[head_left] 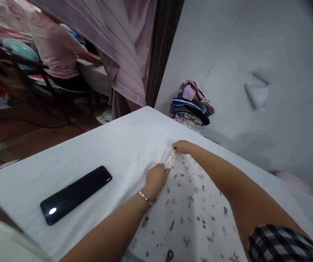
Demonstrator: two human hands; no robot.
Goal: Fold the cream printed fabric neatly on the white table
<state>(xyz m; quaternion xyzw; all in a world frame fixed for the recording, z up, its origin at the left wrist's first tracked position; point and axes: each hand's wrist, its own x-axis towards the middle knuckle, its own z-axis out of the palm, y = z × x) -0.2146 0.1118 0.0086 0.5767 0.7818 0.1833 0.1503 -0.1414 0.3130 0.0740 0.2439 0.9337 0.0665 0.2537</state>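
Observation:
A white cloth [190, 218] with small dark plant-like prints lies over the white-covered table [129, 134] and runs down toward me. My left hand [156, 178], with a metal bracelet at the wrist, pinches its upper left edge. Further up and to the right, my right hand [183, 146] grips the far corner of the same cloth, fingers closed. Between the two hands the edge is drawn into a narrow strip. A black glossy phone-like object [76, 194] rests on the table to the left of my left hand.
Folded clothes [190, 103] are stacked beyond the table's far right edge, against the pale wall [227, 54]. A purple curtain [129, 47] hangs behind the table. At the upper left a person in a pink shirt [54, 47] sits on a chair at another table.

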